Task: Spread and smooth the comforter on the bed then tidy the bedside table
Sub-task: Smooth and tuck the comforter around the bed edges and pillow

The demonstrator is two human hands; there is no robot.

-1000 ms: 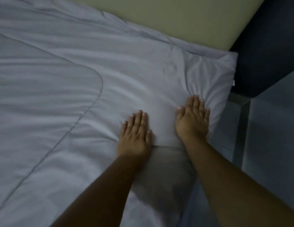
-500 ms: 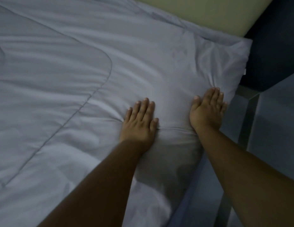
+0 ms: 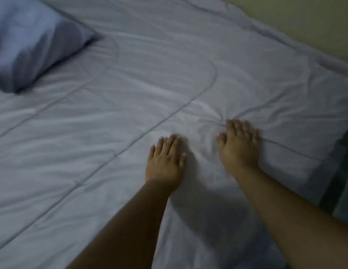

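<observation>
A white quilted comforter (image 3: pixel 115 117) covers the bed and fills most of the view, with curved stitch lines and creases near my hands. My left hand (image 3: pixel 165 160) lies flat on it, fingers straight and pointing away from me. My right hand (image 3: pixel 238 144) presses flat on the comforter a little farther right, and wrinkles fan out from its fingertips. Both hands are near the bed's right corner. The bedside table is not in view.
A bluish pillow (image 3: pixel 31 41) lies at the top left on the bed. A pale yellow-green wall (image 3: pixel 305 22) runs along the far edge at the top right. The floor (image 3: pixel 344 193) shows as a dark strip beside the bed's right edge.
The view has swung left, bringing the pillow into sight. Both hands stayed flat on the comforter and have slid away from the right corner toward the bed's middle.
</observation>
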